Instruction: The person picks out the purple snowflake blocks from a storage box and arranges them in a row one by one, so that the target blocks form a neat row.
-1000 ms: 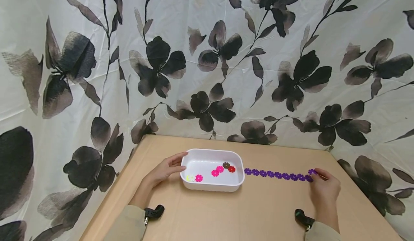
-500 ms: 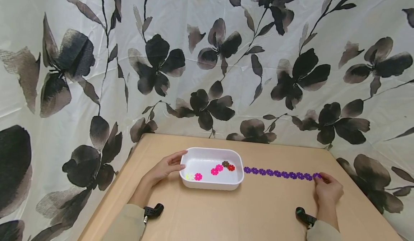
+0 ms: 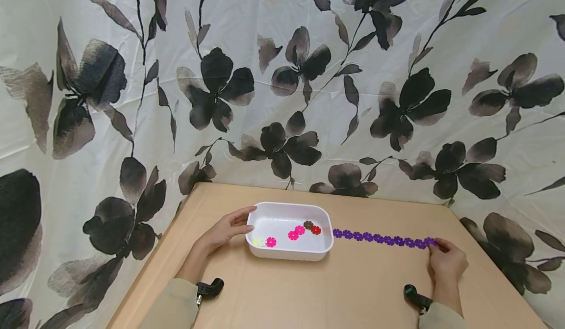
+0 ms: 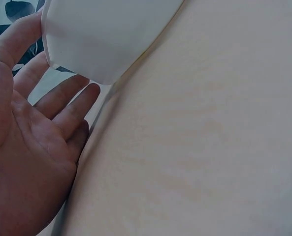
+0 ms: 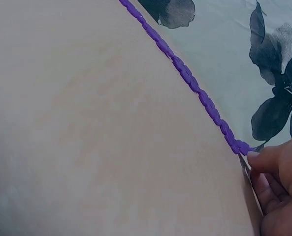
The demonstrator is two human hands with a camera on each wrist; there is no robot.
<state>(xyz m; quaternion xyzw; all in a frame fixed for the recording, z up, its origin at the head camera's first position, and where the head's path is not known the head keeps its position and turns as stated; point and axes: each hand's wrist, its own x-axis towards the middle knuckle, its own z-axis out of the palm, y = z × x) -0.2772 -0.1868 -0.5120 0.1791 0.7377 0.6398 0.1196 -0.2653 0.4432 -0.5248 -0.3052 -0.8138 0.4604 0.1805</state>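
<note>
My left hand [image 3: 228,228] holds the left end of a shallow white plastic tray [image 3: 288,256] between thumb and index finger. The other fingers [image 4: 69,105] fan out below the tray's wall [image 4: 106,39] in the left wrist view. A row of purple flower-shaped discs [image 3: 378,239], linked edge to edge, runs right from beside the tray. At its right end my right hand [image 3: 448,260] pinches the last purple disc [image 3: 429,242] between thumb and fingertips. In the right wrist view, the purple chain [image 5: 185,73] shows edge-on up to the fingertips.
Inside the tray lie several loose flower discs: pink [image 3: 293,235], red [image 3: 316,230], brown [image 3: 308,225] and pale yellow [image 3: 259,242]. The wooden table [image 3: 353,290] ends at the back against a floral cloth [image 3: 344,98].
My right hand has moved slightly right and down with the last purple disc, which stood above the row's end and now lies in line with it. The left hand and tray stay put.
</note>
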